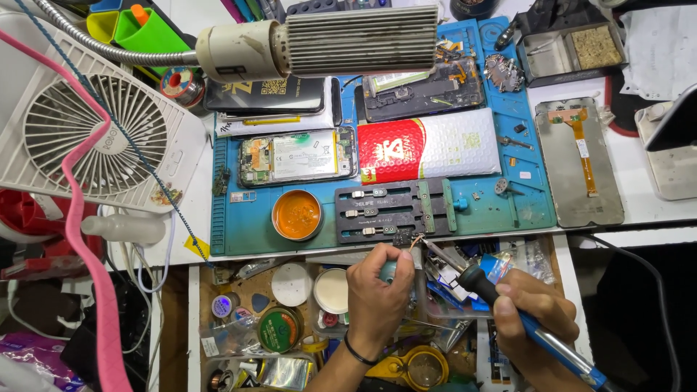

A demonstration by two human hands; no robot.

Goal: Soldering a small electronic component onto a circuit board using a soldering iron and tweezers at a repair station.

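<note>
The right hand point(534, 308) was wrapped around a blue soldering iron point(537, 330), fingers curled shut on its black grip, the metal tip angled up and left toward a small dark chip point(403, 237). That chip sat at the near edge of a black clamp plate point(388, 210) on the blue work mat point(247, 225). The left hand point(377, 290), with a black band at the wrist, was closed around a small teal object, its fingertips bunched just below the chip; what exactly they pinched could not be told.

Left of the clamp plate stood a round tin of orange paste point(297, 215). Behind it lay an opened phone point(298, 156) and, beside that, a red and white padded packet point(428, 149). A lamp with a ribbed metal head point(356, 40) hung over the mat. A white desk fan point(91, 134) stood far left. A bare phone screen panel point(577, 160) lay off the mat to the right. Below the bench edge, an open drawer point(290, 312) held tins and small tools.
</note>
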